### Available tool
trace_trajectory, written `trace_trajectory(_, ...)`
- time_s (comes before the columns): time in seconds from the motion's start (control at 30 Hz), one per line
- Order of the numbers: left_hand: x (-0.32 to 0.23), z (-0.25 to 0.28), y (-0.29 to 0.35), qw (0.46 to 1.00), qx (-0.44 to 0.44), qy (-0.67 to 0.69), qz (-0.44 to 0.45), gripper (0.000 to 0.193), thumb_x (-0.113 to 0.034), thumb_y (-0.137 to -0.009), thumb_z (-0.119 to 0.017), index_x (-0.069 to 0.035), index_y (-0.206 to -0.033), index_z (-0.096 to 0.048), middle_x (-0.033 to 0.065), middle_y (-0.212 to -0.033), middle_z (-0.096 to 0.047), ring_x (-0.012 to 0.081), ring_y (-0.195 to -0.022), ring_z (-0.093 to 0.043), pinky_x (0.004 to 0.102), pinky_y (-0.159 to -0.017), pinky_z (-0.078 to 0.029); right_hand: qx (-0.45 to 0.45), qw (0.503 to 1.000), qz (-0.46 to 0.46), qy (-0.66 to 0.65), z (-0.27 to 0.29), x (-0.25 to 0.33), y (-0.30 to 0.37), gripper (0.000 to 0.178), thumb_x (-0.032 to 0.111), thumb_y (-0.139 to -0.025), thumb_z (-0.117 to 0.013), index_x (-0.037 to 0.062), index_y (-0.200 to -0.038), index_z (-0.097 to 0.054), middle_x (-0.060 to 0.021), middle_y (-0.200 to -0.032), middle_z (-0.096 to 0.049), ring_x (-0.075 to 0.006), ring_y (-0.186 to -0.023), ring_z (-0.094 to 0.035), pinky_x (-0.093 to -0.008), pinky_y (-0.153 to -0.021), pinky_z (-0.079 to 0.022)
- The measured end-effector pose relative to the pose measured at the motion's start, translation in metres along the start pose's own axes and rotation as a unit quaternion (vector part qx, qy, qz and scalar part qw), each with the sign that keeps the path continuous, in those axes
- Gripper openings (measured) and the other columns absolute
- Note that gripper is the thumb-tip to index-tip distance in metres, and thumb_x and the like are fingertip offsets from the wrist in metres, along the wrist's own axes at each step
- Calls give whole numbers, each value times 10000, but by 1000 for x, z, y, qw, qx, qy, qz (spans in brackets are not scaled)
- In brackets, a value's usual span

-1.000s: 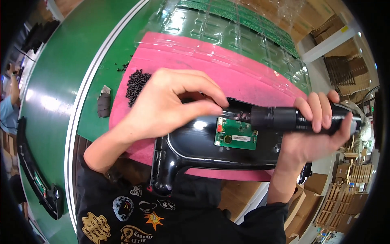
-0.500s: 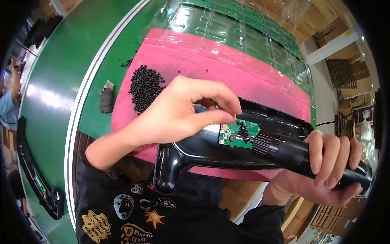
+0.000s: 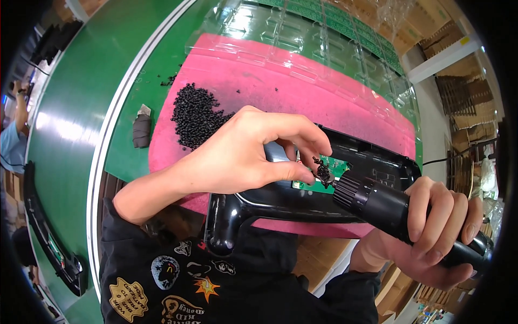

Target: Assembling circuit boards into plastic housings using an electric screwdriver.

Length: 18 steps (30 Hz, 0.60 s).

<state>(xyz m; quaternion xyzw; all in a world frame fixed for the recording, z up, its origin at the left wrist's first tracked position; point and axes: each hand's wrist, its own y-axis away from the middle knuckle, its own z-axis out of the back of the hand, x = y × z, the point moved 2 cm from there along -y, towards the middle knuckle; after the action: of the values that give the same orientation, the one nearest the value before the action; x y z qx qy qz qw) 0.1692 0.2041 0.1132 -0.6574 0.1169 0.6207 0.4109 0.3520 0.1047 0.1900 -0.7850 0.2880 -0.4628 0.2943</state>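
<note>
My right hand [image 3: 440,229] is wrapped round a black electric screwdriver [image 3: 380,205], which points left. A clump of small black screws [image 3: 323,171] clings round its tip. Close to that clump is my left hand [image 3: 251,148], its thumb and forefinger apart, with no held thing visible between them. Below both hands lies a glossy black plastic housing [image 3: 291,209] with a handle-like end at the lower left. Inside it sits a green circuit board [image 3: 341,164], partly hidden by the screws, the screwdriver and my left fingers.
A heap of black screws [image 3: 195,116] lies on the pink mat [image 3: 259,75]. Left of the mat is a dark wrapped tool piece [image 3: 141,131]. Clear plastic trays [image 3: 302,32] cover the far side. Another curved black housing [image 3: 46,232] rests on the green surface at far left.
My left thumb and forefinger have parted from a pinch near the screw clump. The screwdriver has shifted slightly to the left, and its grip in my right hand is unchanged.
</note>
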Motion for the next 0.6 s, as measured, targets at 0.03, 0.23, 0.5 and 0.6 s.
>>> trace_trajectory(0.03,1,1,0,1000,2,0,1,251,31,-744,-771,25,-981,-689,99,-932,-723,165,-813,-688,284,-742,-551,-1,1000,0,1,1,0,1,356,264,-771,-750,108,-922,-468,55,-601,-548,-26,-483,-511,-153,-527,-434)
trace_trajectory(0.23,-1,-2,-2,991,30,-105,-83,163,20,-724,-766,31,-871,-696,119,-854,-706,252,-812,-678,322,-712,-537,-21,1000,-4,11,2,-3,0,359,284,-768,-751,114,-918,-471,46,-597,-547,-33,-471,-511,-153,-508,-427)
trace_trajectory(0.5,0,-1,-11,982,-24,-163,-96,124,73,-727,-727,45,-838,-681,112,-807,-691,238,-772,-663,319,-680,-526,-30,998,-42,24,11,-3,-11,370,298,-772,-736,102,-936,-469,36,-606,-545,-50,-471,-509,-196,-506,-440)
trace_trajectory(0.6,0,2,-13,983,-52,-169,-58,98,59,-747,-726,45,-835,-685,103,-792,-698,211,-752,-657,297,-662,-514,-13,992,-106,63,27,18,-21,345,294,-811,-675,71,-985,-477,4,-651,-530,-98,-528,-501,-272,-608,-412)
